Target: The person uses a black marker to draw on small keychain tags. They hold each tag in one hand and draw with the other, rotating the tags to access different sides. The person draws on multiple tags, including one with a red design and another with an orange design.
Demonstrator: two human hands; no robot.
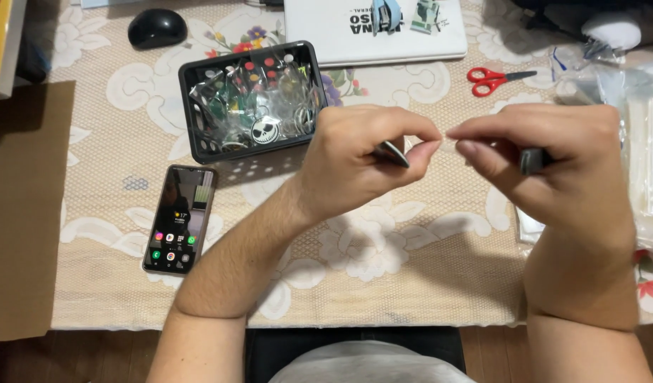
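My left hand (355, 167) is closed around a small dark metal tool (392, 153) whose tip pokes out under the thumb. My right hand (553, 167) is closed on a second dark tool (533, 160), which my fingers mostly hide. Both hands hover above the tablecloth, and their fingertips nearly meet at the middle. Anything pinched between them is too small to see. A black plastic basket (199, 145) with several small keychains in clear bags sits just left of my left hand.
A smartphone (179, 218) with its screen lit lies at the lower left, beside a brown cardboard sheet (18, 213). Red scissors (495, 78), a white laptop (375, 42) and a black mouse (156, 28) lie further back. Clear plastic bags (642, 149) pile up at the right.
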